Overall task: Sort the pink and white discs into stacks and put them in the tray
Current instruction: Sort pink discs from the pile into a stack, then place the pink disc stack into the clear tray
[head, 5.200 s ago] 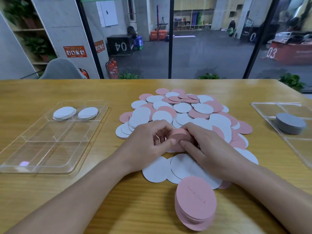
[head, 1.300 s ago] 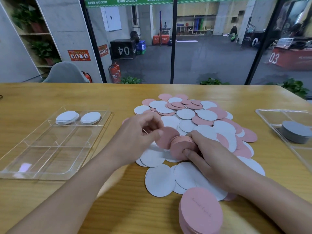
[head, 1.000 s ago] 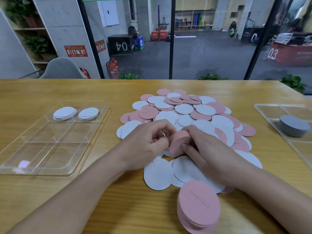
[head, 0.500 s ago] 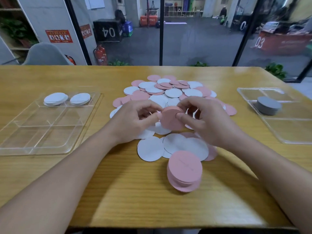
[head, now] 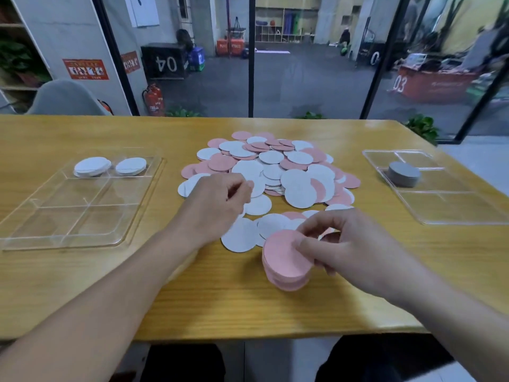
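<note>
A loose pile of pink and white discs [head: 275, 172] covers the middle of the wooden table. Nearer the front edge stands a stack of pink discs [head: 283, 260]. My right hand [head: 347, 244] pinches pink discs at the top of that stack, thumb on the upper face. My left hand [head: 217, 202] hovers over the pile's left side with fingers loosely curled and nothing visible in them. A clear divided tray [head: 68, 216] on the left holds two short stacks of white discs [head: 92, 166] in its far compartments.
A second clear tray [head: 454, 208] at the right holds a grey disc stack [head: 404, 174]. The table's front edge [head: 248, 334] runs close below the pink stack. A glass wall and a grey chair [head: 64, 99] stand behind the table.
My right hand has carried the gathered pink discs from mid-pile down onto the front pink stack. My left hand let go of them and stayed over the pile's left side.
</note>
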Motion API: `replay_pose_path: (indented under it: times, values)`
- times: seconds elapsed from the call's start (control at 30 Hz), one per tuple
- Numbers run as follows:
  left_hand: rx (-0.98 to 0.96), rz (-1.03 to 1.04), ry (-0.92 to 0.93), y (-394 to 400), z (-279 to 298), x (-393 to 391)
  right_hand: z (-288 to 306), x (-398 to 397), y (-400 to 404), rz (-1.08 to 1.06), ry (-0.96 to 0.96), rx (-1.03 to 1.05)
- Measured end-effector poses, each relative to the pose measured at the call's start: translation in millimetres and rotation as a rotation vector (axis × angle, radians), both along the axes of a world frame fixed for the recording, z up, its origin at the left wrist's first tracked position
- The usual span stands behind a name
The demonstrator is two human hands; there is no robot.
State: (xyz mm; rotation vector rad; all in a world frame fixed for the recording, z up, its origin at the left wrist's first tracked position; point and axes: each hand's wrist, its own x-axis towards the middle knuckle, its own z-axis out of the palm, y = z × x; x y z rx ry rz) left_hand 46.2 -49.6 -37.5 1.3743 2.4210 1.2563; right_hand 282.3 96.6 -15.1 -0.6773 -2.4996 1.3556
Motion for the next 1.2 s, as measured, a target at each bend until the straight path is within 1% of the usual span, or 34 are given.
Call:
replay_pose_path:
  times: [0.07,0.1,0.2,0.27,0.4,0.47,0.63,0.77,0.9,1.0,1.03,1.07,1.1,1.13,1.17,1.2]
  values:
    - [0.017,0.050,-0.052,-19,4,33,-3,-1,-4,-0.031,-0.014,0.132]
    - [0.004,0.054,-0.061,-28,5,51,-2,-1,-5,-0.034,-0.024,0.165]
    - [-0.142,0.054,-0.011,-45,3,93,3,4,-7,-0.003,-0.089,0.245]
    - [-0.215,0.067,0.018,-44,-2,104,5,8,-9,0.018,-0.131,0.256]
    - [-0.363,0.107,0.087,-36,-8,117,5,9,-12,0.080,-0.311,0.199]
    - [-0.375,0.133,0.111,-33,-9,122,3,9,-12,0.100,-0.341,0.140]
    - [-0.372,0.185,0.135,-36,-11,131,16,1,-13,0.126,-0.414,-0.095]
    - [-0.386,0.195,0.198,-39,-18,135,22,-3,-14,0.099,-0.490,-0.130]
    - [-0.388,0.185,0.233,-43,-24,134,20,-5,-17,0.070,-0.471,-0.098]
    - [-0.385,0.154,0.256,-43,-32,131,17,-4,-17,0.051,-0.392,-0.144]
    - [-0.367,0.125,0.236,-43,-36,128,13,-2,-18,0.053,-0.346,-0.165]
    - [-0.307,0.093,0.155,-44,-36,123,9,1,-21,0.062,-0.281,-0.184]
    - [-0.222,0.055,0.020,-48,-32,118,3,4,-22,0.076,-0.199,-0.187]
    - [-0.142,-0.005,-0.161,-52,-27,110,-3,6,-22,0.089,-0.110,-0.161]
    - [-0.099,-0.094,-0.333,-56,-20,104,-8,9,-23,0.103,-0.037,-0.100]
    - [-0.085,-0.174,-0.398,-60,-13,98,-13,11,-24,0.120,0.016,-0.006]
